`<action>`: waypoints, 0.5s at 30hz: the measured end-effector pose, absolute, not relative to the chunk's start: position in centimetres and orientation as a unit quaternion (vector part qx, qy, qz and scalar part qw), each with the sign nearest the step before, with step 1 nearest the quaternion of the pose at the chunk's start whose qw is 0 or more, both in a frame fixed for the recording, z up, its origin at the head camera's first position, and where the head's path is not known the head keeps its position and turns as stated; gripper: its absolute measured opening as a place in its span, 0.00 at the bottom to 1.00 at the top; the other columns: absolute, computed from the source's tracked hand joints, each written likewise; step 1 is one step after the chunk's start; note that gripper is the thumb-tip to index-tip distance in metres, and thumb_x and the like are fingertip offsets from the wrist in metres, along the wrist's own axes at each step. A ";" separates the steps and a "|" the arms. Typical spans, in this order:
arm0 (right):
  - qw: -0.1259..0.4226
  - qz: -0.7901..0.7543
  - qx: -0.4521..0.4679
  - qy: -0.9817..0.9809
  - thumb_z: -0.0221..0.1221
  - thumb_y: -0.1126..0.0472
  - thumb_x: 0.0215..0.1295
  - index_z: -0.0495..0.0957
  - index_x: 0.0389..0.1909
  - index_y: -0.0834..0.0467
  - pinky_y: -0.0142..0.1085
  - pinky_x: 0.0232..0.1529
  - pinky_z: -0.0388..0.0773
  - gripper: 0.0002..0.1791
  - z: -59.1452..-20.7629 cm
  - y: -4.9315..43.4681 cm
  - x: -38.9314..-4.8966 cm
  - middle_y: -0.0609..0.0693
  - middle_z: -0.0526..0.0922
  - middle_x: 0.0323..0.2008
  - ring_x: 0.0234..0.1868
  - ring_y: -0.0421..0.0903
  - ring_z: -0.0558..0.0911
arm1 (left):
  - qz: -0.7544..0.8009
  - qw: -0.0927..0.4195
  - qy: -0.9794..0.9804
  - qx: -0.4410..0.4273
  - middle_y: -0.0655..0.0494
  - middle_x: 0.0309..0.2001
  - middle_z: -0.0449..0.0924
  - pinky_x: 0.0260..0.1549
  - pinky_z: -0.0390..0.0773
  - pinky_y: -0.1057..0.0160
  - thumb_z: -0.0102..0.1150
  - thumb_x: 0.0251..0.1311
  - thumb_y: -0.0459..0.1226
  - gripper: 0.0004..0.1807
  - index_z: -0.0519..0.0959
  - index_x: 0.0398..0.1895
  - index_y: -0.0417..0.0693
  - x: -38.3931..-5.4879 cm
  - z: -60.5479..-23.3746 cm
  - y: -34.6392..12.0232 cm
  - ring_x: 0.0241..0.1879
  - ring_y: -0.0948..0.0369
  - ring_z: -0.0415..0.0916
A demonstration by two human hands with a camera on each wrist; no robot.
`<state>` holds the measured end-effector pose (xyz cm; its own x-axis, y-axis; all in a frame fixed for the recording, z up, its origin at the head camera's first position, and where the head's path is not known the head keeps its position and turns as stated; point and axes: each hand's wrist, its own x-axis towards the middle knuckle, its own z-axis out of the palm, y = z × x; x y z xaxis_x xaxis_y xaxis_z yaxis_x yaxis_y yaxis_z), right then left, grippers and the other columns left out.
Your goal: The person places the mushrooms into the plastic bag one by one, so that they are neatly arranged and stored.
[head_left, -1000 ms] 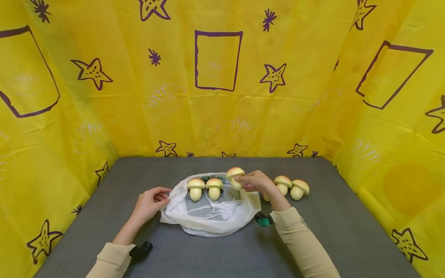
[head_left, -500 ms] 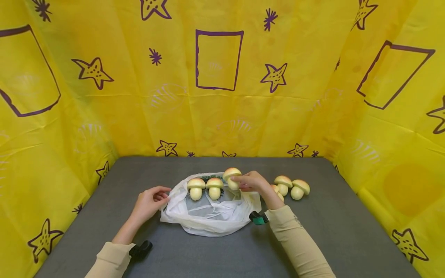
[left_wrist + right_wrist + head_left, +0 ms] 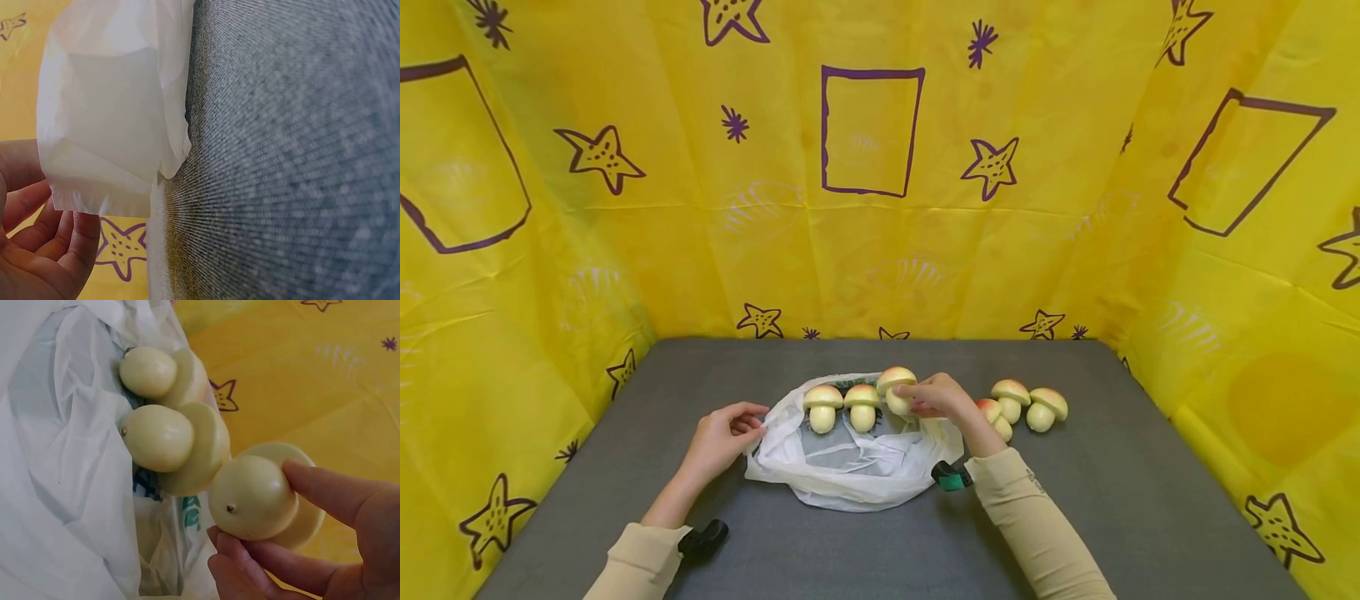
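A white plastic bag lies spread with its mouth open on the table. Two toy mushrooms, pale with reddish caps, stand side by side at the bag's opening. My right hand pinches a third mushroom by its stem, over the right part of the bag. The right wrist view shows this held mushroom between thumb and fingers, close to the other two. At the bag's left edge my left hand pinches the plastic; in the left wrist view the bag partly hides its fingertips.
Several more mushrooms lie on the grey table to the right of the bag, close to my right forearm. A yellow curtain with star drawings surrounds the table at the back and sides.
My right hand has moved slightly left with its mushroom, nearer the two others, and has lowered a little. More of the mushrooms behind the right wrist show. My left hand stays put.
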<state>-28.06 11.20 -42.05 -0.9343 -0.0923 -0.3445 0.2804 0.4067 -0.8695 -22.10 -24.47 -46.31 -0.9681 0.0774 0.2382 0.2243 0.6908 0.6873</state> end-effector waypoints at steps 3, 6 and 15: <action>0.168 -0.545 0.061 0.819 0.67 0.51 0.54 0.81 0.37 0.68 0.40 0.42 0.81 0.22 -42.4 11.2 -28.0 0.51 0.79 0.28 0.31 0.44 0.82 | -0.384 0.096 -0.915 -0.083 0.55 0.31 0.80 0.28 0.76 0.71 0.68 0.52 0.34 0.14 0.82 0.43 0.44 -22.1 -46.4 -24.5 0.28 0.64 0.75; 0.159 -0.539 0.063 0.825 0.68 0.51 0.52 0.81 0.33 0.68 0.39 0.41 0.82 0.21 -42.7 11.2 -27.9 0.52 0.78 0.28 0.30 0.44 0.83 | -0.382 0.094 -0.916 -0.081 0.55 0.31 0.80 0.28 0.76 0.72 0.67 0.52 0.34 0.14 0.82 0.44 0.45 -22.2 -46.4 -24.5 0.28 0.64 0.75; 0.138 -0.516 0.069 0.842 0.69 0.50 0.50 0.78 0.19 0.63 0.38 0.37 0.82 0.19 -43.5 11.3 -27.7 0.50 0.77 0.26 0.27 0.44 0.83 | -0.381 0.086 -0.917 -0.079 0.55 0.31 0.80 0.28 0.76 0.71 0.67 0.52 0.34 0.14 0.82 0.44 0.46 -22.1 -46.5 -24.5 0.29 0.63 0.75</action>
<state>-27.72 11.32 -43.54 -0.9525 -0.0257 -0.3033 0.2586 0.4572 -0.8509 -22.06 -24.51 -46.49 -0.9726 0.0789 0.2187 0.2106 0.6977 0.6847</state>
